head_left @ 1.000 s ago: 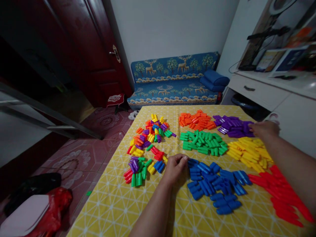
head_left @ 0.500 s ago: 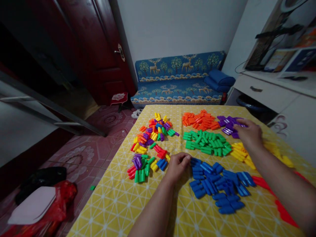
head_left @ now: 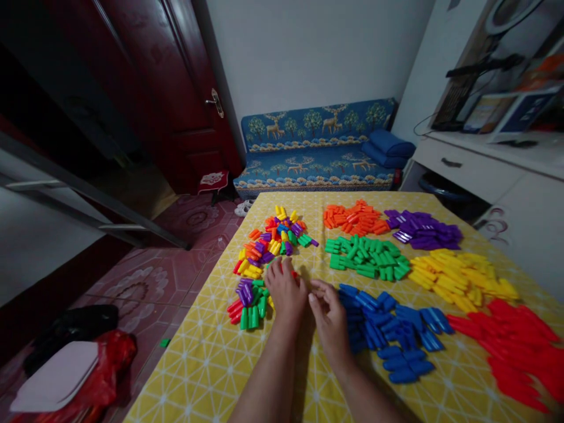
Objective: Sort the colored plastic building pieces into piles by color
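My left hand (head_left: 286, 289) reaches over the near part of a mixed-colour pile of plastic bullet-shaped building blocks (head_left: 275, 238). Its fingers are bent down on the blocks, with a bit of red showing beside them; what they grip is hidden. Close by on the right, my right hand (head_left: 328, 314) hovers at the left edge of the blue blocks (head_left: 374, 320). Its fingers curl loosely, thumb and forefinger apart, and I see nothing between them. Purple blocks (head_left: 245, 290) and green blocks (head_left: 250, 317) lie just left of my left hand.
Single-colour heaps lie on the yellow tablecloth (head_left: 211, 364): orange (head_left: 355, 218), green (head_left: 368, 257), purple (head_left: 425, 229), yellow (head_left: 462, 276) and red (head_left: 511, 346). Beyond the table stands a blue sofa (head_left: 317, 153). A white cabinet (head_left: 467, 170) is at right.
My right hand has come back from the purple heap to beside my left hand. The left has shifted left and slightly forward, from the blue heap's edge onto the mixed blocks.
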Tool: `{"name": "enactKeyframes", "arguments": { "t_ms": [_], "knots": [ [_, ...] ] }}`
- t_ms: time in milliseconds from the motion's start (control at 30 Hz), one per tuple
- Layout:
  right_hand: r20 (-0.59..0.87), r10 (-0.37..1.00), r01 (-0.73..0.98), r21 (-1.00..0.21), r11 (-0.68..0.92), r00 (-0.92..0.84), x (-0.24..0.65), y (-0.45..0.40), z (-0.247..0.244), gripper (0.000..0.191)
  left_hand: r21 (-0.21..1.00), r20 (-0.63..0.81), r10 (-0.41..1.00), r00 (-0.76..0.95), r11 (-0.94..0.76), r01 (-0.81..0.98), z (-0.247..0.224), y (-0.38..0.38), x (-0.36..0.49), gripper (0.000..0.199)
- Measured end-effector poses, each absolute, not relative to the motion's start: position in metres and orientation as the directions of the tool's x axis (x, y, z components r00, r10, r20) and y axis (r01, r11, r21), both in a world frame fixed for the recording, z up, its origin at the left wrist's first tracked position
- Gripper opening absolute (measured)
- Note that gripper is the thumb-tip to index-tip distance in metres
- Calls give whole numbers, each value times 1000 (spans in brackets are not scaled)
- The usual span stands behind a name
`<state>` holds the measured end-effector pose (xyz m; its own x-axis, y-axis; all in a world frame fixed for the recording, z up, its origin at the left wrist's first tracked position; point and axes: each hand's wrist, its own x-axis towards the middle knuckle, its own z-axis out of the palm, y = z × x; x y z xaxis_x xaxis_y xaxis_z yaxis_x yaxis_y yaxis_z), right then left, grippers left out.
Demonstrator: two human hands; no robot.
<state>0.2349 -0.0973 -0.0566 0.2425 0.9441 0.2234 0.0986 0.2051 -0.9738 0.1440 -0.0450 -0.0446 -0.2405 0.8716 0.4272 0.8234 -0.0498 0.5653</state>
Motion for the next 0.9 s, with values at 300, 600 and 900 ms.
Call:
{"name": "enactKeyframes", "arguments": {
  "t_ms": [300,600,900],
  "knots": [
    [345,922,216,-927,306,173,229,-102,-64,23,345,329,935,-128,7,939,-52,-32,121,32],
    [381,914,202,-915,350,141,228,-102,-68,22,549,327,924,-196,-17,835,-54,-28,115,27],
    [482,820,254,-872,417,308,232,-108,-50,43,969,126,987,-103,-145,-201,-34,-43,147,32]
  ]
}}
